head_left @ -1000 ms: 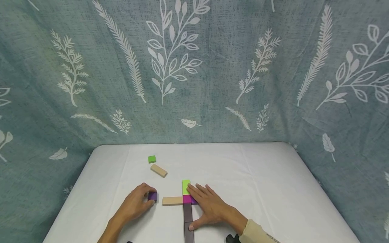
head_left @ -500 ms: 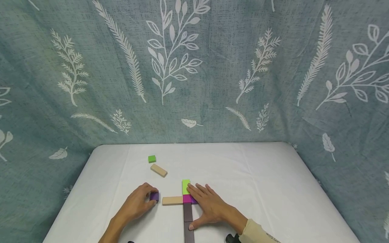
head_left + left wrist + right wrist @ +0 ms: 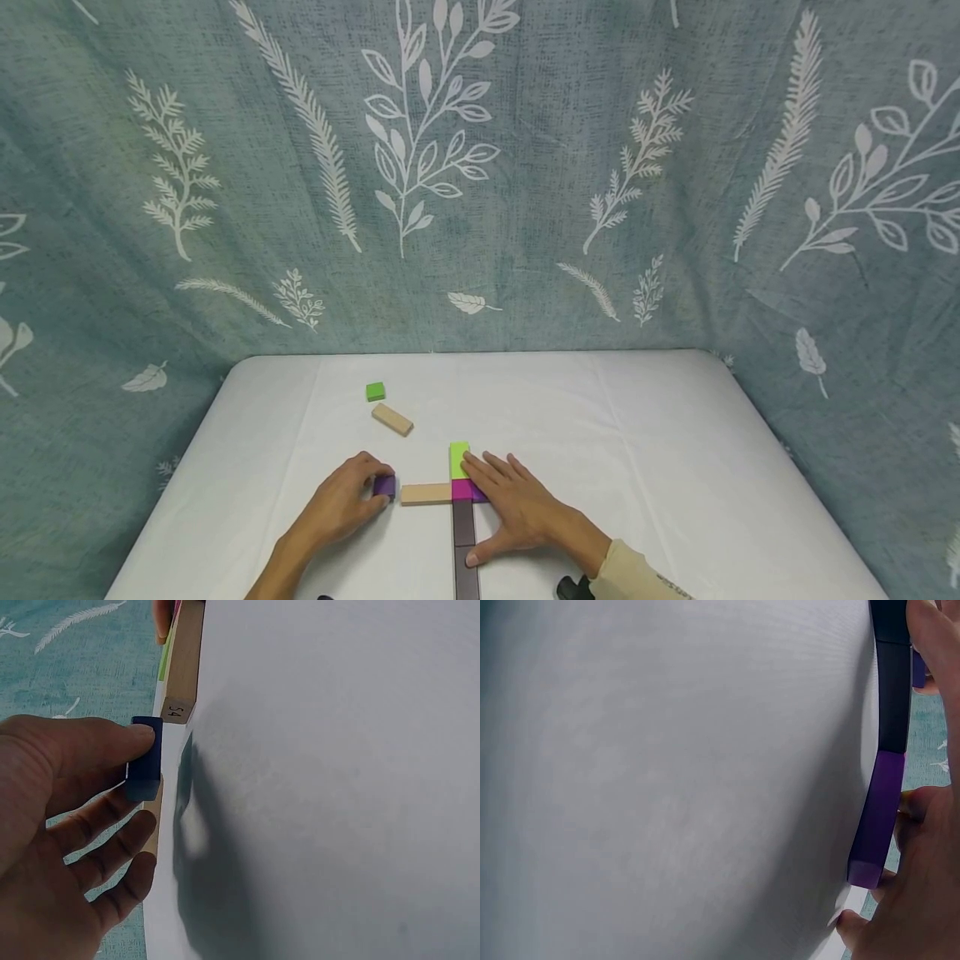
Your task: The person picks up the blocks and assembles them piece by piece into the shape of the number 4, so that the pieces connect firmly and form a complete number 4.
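Note:
In the head view my left hand [image 3: 341,502] pinches a small purple block [image 3: 385,487] between thumb and fingers, just short of a plain wooden block's [image 3: 425,495] left end. The left wrist view shows that same block [image 3: 145,766] under the thumb, near the wooden block's marked end face. My right hand [image 3: 523,510] lies spread over a cross of blocks. Its fingertips reach the lime green block [image 3: 456,460], and its thumb touches the dark grey blocks [image 3: 464,523]. A magenta block [image 3: 461,489] forms the centre. The longer purple block [image 3: 877,817] is partly under the right palm.
Farther back on the white table [image 3: 570,400] lie a loose wooden block [image 3: 392,419] and a small green block [image 3: 375,392]. A black object [image 3: 573,588] shows by the right sleeve [image 3: 637,573]. Leaf-patterned cloth [image 3: 525,167] hangs behind the table.
My left hand has slid slightly to the right with the small purple block, narrowing the gap to the wooden block. The right hand has stayed in place.

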Demonstrator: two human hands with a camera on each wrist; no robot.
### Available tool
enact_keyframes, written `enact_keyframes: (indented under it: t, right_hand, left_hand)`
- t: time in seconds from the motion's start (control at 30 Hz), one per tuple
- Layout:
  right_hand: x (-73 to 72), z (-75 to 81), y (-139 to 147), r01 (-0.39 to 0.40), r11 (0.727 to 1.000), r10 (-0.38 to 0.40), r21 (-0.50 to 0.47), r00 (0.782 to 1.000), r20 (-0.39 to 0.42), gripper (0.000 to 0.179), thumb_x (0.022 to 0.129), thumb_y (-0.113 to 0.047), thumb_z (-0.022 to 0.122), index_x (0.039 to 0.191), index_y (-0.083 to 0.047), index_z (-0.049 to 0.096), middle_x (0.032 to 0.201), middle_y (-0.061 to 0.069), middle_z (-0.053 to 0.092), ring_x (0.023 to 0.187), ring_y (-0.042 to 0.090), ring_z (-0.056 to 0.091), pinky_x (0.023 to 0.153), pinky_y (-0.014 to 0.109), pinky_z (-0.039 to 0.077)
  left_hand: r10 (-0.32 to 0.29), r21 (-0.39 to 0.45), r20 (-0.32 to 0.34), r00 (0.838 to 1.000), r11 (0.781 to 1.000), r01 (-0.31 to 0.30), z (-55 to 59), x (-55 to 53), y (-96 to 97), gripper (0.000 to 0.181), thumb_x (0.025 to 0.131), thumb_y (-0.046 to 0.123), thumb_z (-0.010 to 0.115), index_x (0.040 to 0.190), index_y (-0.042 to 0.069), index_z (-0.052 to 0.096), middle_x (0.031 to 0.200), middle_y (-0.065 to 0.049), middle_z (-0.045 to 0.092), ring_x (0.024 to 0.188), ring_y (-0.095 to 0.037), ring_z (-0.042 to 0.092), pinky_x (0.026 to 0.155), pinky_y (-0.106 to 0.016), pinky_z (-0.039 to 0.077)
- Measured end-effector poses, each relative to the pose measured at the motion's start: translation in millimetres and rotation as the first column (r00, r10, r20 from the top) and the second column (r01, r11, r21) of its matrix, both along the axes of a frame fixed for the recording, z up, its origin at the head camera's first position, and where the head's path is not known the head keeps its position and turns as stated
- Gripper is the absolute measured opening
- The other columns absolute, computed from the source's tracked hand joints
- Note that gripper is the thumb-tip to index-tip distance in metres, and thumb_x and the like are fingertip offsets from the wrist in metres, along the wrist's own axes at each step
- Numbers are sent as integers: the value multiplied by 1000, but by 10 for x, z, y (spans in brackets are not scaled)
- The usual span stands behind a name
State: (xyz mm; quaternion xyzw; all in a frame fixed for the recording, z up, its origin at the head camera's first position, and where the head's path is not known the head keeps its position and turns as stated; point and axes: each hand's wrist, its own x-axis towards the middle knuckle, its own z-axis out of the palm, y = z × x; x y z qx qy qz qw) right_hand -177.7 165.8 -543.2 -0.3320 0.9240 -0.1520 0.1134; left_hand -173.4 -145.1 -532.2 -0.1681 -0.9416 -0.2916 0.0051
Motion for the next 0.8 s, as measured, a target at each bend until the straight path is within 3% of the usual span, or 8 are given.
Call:
enact_keyframes:
  t: [0.8]
  right_hand:
    - [1,-18,11,-2,1000,2,6,1000,-14,131,65,-88,66,163,-17,17,169,-2,13,154,29,15,121,54,9]
  left_hand:
    - [-37,4,-14,999,999,37,-27,-6,40,33,79,12,84,111,15,73,102,10,61,92,-9,57,85,-33,52]
